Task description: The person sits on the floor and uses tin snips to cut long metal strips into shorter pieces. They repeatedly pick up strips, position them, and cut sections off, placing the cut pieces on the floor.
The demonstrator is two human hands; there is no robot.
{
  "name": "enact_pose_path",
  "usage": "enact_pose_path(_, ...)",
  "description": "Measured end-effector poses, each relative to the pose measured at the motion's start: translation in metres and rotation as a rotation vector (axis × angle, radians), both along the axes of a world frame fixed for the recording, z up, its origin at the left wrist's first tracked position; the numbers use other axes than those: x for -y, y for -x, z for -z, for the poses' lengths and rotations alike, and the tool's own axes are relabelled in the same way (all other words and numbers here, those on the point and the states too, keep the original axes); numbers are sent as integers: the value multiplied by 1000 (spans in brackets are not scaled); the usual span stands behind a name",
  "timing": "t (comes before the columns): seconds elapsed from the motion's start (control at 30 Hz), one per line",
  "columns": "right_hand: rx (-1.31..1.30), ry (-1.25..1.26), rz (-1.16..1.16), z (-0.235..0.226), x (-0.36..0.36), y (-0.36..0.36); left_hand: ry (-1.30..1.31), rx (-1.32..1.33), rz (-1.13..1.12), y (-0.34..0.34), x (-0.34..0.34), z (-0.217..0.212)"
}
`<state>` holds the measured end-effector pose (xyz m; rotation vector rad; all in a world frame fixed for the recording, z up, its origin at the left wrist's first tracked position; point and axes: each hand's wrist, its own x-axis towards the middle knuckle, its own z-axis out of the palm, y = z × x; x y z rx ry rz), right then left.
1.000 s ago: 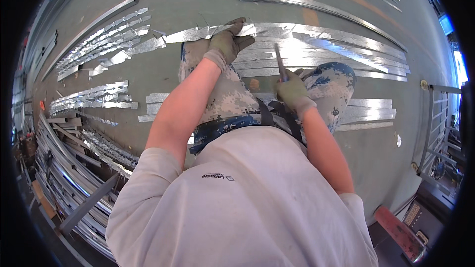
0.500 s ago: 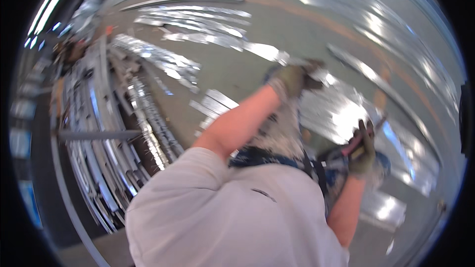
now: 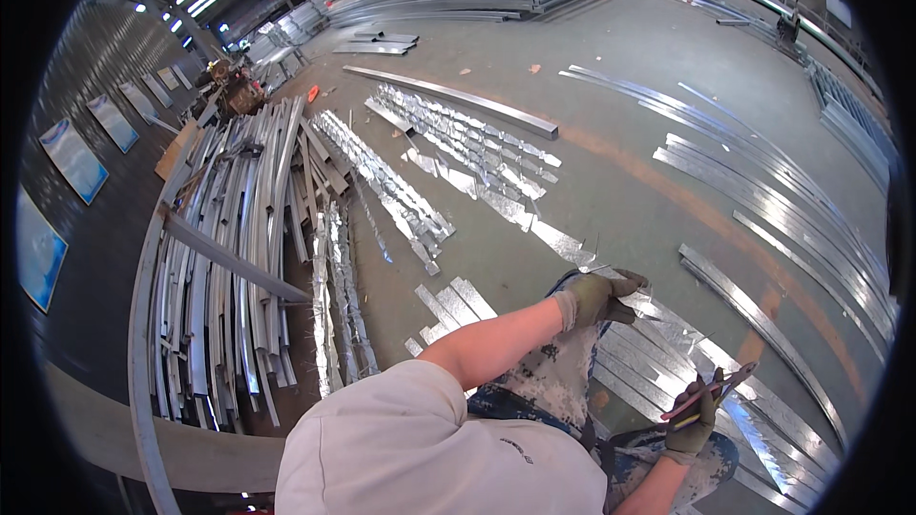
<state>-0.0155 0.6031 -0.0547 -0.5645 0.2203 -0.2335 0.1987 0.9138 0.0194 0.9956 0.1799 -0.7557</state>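
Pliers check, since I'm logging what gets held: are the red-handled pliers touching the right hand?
Touching. The head view shows the pliers held in the gloved right hand, with the handles against the glove.

Head-high fisheye view (obliquely downward)
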Motion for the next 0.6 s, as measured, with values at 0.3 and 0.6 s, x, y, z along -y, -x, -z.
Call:
enact_pose_path(0.3,-60,111,27,-41,-6,8,214,122,74,-1,-4,40)
enact_pose_path(0.6,-99,122,-8,-46,-6,17,705,-191,-60,31,-2,43)
